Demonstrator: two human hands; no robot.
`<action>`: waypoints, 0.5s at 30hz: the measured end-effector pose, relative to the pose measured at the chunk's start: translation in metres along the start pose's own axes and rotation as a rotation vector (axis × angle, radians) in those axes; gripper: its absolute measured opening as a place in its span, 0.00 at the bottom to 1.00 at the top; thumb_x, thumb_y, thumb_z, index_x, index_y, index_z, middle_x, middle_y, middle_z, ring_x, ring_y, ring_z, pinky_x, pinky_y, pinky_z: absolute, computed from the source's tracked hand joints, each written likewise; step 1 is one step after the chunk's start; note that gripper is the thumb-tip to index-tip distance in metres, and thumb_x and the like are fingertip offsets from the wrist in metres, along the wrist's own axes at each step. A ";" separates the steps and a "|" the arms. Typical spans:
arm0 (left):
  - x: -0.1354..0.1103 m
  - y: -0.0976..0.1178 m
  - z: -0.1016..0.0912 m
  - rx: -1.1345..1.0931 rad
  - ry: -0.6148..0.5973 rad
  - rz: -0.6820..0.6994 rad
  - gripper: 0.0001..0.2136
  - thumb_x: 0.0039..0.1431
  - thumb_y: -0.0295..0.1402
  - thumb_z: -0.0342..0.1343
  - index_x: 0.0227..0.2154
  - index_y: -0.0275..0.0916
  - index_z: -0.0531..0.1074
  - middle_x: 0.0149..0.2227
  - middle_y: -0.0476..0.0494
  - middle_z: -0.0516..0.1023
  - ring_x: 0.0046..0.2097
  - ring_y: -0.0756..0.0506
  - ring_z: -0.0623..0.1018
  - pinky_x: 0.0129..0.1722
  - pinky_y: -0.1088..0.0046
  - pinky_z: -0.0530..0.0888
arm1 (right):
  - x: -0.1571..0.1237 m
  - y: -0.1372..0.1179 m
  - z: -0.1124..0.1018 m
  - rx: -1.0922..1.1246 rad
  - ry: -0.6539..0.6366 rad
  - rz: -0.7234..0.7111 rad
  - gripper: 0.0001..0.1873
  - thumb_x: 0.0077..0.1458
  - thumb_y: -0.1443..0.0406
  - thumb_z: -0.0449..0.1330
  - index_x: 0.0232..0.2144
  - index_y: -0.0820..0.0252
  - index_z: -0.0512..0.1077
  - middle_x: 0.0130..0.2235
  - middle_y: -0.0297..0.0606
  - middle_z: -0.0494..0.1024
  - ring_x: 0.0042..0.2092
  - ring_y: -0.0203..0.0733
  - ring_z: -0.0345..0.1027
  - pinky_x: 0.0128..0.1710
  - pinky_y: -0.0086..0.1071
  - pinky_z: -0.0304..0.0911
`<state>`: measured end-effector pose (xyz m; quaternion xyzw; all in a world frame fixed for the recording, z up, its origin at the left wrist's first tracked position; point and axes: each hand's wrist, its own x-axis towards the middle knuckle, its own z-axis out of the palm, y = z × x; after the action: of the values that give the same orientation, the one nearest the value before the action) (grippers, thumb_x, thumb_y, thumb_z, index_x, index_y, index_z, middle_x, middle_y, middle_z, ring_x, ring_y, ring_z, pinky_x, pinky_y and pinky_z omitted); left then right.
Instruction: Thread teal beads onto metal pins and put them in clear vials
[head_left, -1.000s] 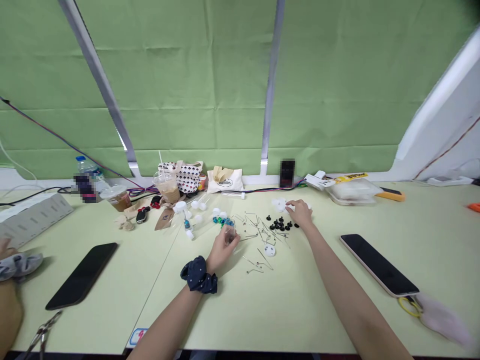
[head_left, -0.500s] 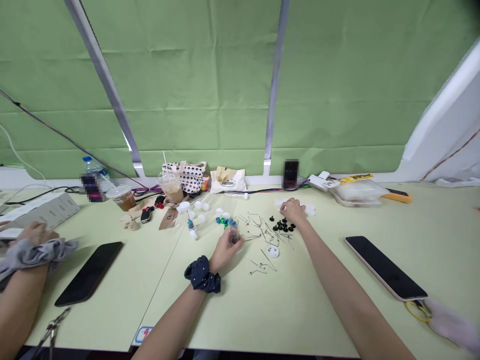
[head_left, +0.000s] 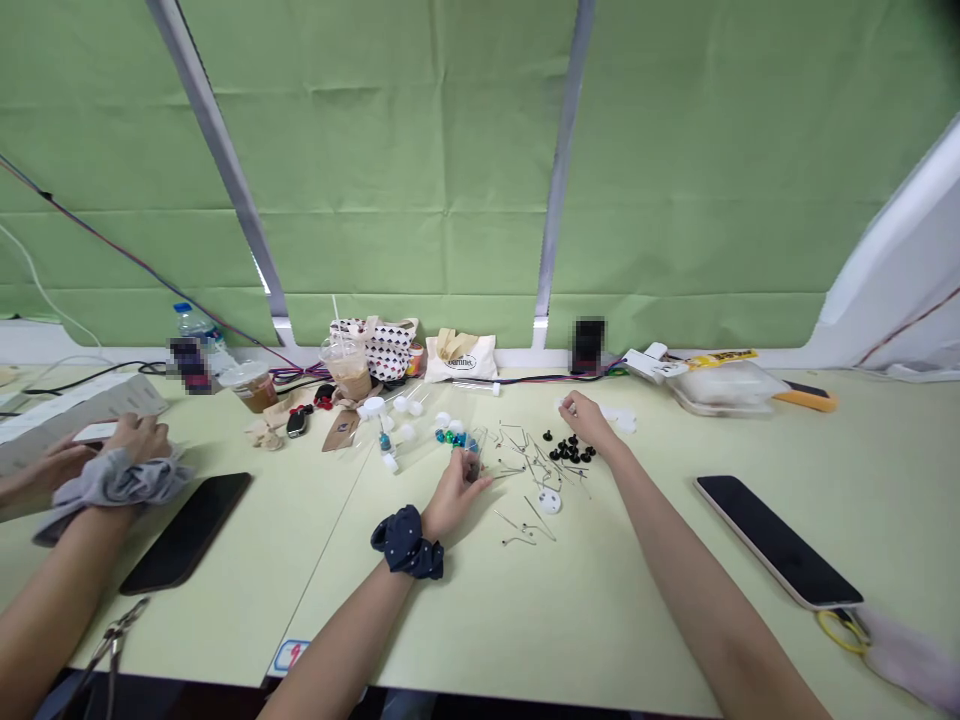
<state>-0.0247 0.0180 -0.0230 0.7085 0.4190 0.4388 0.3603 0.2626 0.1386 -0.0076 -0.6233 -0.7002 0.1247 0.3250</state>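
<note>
My left hand [head_left: 452,495], wearing a dark dotted scrunchie [head_left: 407,543] at the wrist, has its fingers closed round a small clear tube [head_left: 475,462]. Blue and green beads [head_left: 452,438] show beside the tube's top. At the back, my right hand [head_left: 590,422] curls its fingertips together over thin white pieces [head_left: 619,416]; what lies between them is hidden. Black round-headed parts [head_left: 571,452] lie just in front of it. Bent metal wires [head_left: 536,460] are scattered between my hands, near a white disc with holes [head_left: 550,500].
White-capped clear tubes [head_left: 391,462] lie left of the beads. Behind stand iced drink cups [head_left: 349,372] and a cream pouch [head_left: 460,358]. One phone [head_left: 776,540] is at right, another [head_left: 187,530] at left, by a co-worker's hands [head_left: 135,437] at a white box [head_left: 139,395].
The clear tube in my left hand has tipped, and the thumb reaches further right. My right hand stays over the white pieces. The co-worker's hands have moved right into view with a small white object.
</note>
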 end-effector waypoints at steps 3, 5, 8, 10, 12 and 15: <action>-0.001 0.004 -0.001 0.033 -0.001 0.003 0.13 0.58 0.43 0.49 0.38 0.39 0.63 0.34 0.46 0.67 0.33 0.49 0.67 0.32 0.71 0.65 | -0.013 -0.031 -0.006 0.346 -0.113 -0.116 0.16 0.46 0.62 0.61 0.39 0.58 0.66 0.37 0.37 0.73 0.33 0.37 0.66 0.36 0.34 0.63; -0.002 0.008 -0.001 0.027 0.011 0.003 0.15 0.58 0.44 0.48 0.40 0.38 0.64 0.36 0.44 0.69 0.34 0.48 0.68 0.33 0.72 0.66 | -0.025 -0.055 -0.010 0.567 -0.303 -0.189 0.24 0.42 0.60 0.65 0.42 0.59 0.67 0.38 0.38 0.73 0.35 0.39 0.68 0.37 0.34 0.64; -0.003 0.013 -0.001 0.021 0.005 0.003 0.17 0.58 0.45 0.48 0.43 0.38 0.65 0.38 0.44 0.71 0.36 0.47 0.70 0.33 0.72 0.67 | -0.041 -0.088 -0.015 0.734 -0.542 -0.254 0.26 0.38 0.58 0.68 0.41 0.62 0.70 0.39 0.41 0.74 0.39 0.42 0.68 0.40 0.36 0.65; -0.004 0.016 -0.001 0.042 -0.012 0.012 0.17 0.59 0.45 0.47 0.45 0.39 0.65 0.38 0.44 0.72 0.36 0.46 0.70 0.33 0.72 0.67 | -0.049 -0.103 -0.018 0.759 -0.587 -0.289 0.25 0.43 0.57 0.65 0.44 0.61 0.70 0.43 0.42 0.73 0.43 0.43 0.67 0.43 0.36 0.64; -0.004 0.019 -0.002 0.078 -0.027 0.026 0.17 0.59 0.44 0.47 0.45 0.38 0.64 0.38 0.44 0.72 0.35 0.47 0.69 0.33 0.73 0.66 | -0.054 -0.111 -0.019 0.741 -0.604 -0.336 0.23 0.47 0.57 0.62 0.45 0.60 0.70 0.46 0.42 0.71 0.45 0.42 0.65 0.43 0.36 0.64; -0.005 0.022 -0.003 0.142 -0.039 0.050 0.16 0.59 0.43 0.46 0.43 0.37 0.65 0.34 0.46 0.72 0.33 0.48 0.68 0.33 0.73 0.65 | -0.058 -0.115 -0.017 0.743 -0.647 -0.385 0.21 0.50 0.57 0.60 0.45 0.58 0.68 0.49 0.42 0.67 0.41 0.38 0.66 0.38 0.33 0.65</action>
<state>-0.0228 0.0052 -0.0039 0.7509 0.4241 0.4032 0.3061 0.1829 0.0572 0.0543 -0.2561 -0.7751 0.4884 0.3083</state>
